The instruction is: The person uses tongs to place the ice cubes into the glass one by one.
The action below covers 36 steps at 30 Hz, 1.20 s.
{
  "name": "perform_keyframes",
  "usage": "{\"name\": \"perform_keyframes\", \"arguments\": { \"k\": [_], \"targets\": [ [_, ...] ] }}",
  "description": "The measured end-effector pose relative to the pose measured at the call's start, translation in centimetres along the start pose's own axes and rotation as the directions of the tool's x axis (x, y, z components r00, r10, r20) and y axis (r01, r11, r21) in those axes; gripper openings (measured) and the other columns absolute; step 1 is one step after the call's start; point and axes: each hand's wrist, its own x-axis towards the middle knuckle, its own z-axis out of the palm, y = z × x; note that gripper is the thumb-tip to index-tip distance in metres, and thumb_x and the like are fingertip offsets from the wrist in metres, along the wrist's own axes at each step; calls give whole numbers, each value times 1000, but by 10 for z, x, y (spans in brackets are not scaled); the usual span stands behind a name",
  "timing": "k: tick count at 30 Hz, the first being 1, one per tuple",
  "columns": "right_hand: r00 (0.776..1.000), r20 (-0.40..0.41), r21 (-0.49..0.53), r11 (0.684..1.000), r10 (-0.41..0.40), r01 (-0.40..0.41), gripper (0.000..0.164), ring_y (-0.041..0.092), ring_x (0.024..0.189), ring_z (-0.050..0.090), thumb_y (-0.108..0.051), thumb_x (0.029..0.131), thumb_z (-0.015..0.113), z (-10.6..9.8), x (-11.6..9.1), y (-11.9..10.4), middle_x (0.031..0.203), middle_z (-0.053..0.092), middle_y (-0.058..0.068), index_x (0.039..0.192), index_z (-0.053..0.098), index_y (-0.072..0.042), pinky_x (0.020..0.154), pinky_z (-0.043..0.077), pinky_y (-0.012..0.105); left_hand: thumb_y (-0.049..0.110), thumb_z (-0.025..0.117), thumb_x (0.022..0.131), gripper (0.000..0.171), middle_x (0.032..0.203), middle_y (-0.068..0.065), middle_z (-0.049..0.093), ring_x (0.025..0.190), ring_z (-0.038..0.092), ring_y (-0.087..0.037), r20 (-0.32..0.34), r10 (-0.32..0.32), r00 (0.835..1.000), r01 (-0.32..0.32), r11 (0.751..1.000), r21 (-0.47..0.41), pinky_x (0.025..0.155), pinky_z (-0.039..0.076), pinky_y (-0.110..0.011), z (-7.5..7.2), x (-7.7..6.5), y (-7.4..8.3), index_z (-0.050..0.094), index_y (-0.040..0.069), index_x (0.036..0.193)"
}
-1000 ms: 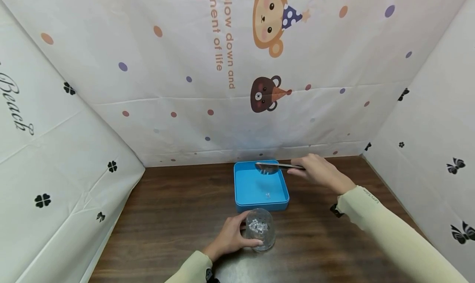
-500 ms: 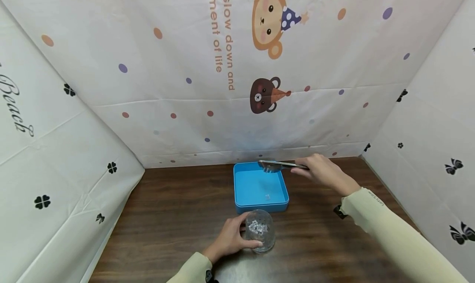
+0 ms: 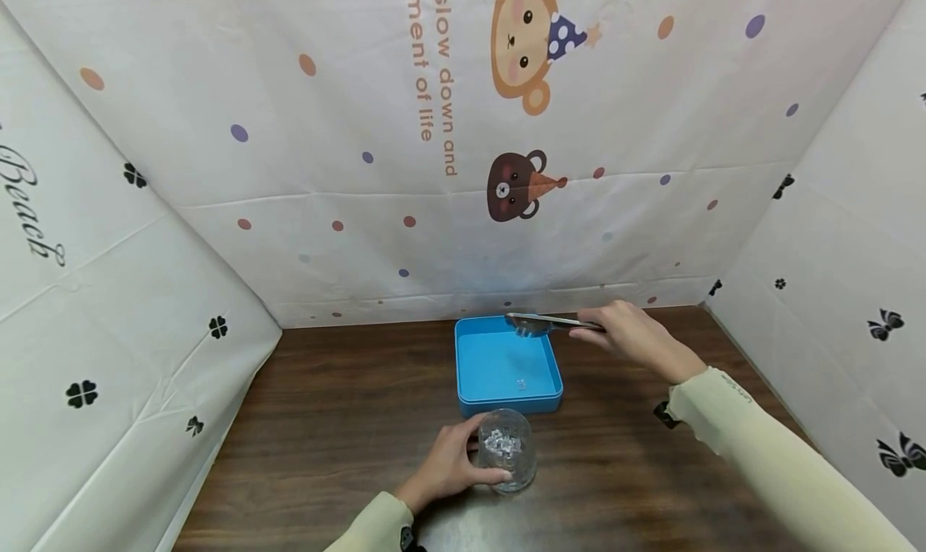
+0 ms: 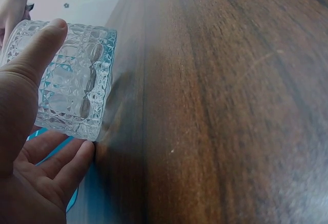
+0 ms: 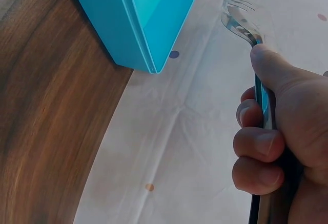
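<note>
My left hand [image 3: 450, 465] holds a patterned clear glass [image 3: 508, 465], standing on the table with small clear pieces [image 3: 501, 443] inside. In the left wrist view its thumb lies along the faceted wall of the glass [image 4: 77, 80], and the other fingers come from the opposite side. Over the far right part of a blue tray [image 3: 492, 363], my right hand [image 3: 628, 335] grips metal serving tongs [image 3: 531, 325] by their handle. Tines and a rounded, spoon-like end show at the tongs' tip in the right wrist view. One small clear piece [image 3: 522, 384] lies in the tray.
The dark wooden table [image 3: 347, 415] ends at a white printed cloth wall [image 3: 362, 239] just behind the tray. More white cloth walls rise on the left [image 3: 145, 359] and right [image 3: 832, 239].
The right hand has shifted slightly to the right with the tongs, mostly in the first half second. The left hand and the glass stay in place.
</note>
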Motion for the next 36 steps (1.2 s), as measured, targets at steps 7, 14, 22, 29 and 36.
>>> {"name": "perform_keyframes", "arguments": {
  "k": [7,14,22,29,36],
  "targets": [
    [1000,-14,-5,1000,-10,10,40,3,50,28,-35,101,68,-1,-3,0,57,29,-10,71,45,-21,51,28,24,48,88,79,81,126,1,67,109,66,-8,7,-12,1000,12,1000,1,87,57,-23,1,1,-1,55,17,145],
    [1000,-18,-3,1000,-23,23,41,2,49,27,-35,101,68,-5,-8,-4,56,29,-11,70,45,-21,49,27,22,51,87,79,82,129,1,66,111,65,-8,16,-28,999,28,1000,4,88,56,-22,0,1,-1,54,17,146],
    [996,-35,-18,996,-84,83,35,0,49,28,-31,98,72,-10,-17,-18,57,28,-13,73,50,-22,49,31,21,51,87,79,81,128,1,66,110,65,-8,9,-19,1000,19,1000,12,88,57,-22,0,2,0,55,17,145],
    [979,-77,18,982,-189,190,35,-5,51,28,-23,96,76,-12,-30,-34,60,28,-16,73,49,-24,50,33,19,48,88,79,79,126,0,67,109,66,-9,4,-10,1000,10,1000,5,87,57,-24,0,0,0,56,16,144],
    [966,-92,55,967,-243,248,36,-7,53,27,-20,95,76,-11,-44,-48,62,27,-18,73,49,-26,48,32,17,46,89,79,79,128,-1,67,110,66,-11,2,8,1000,-8,1000,4,88,58,-25,-1,0,1,55,16,144]
  ]
}}
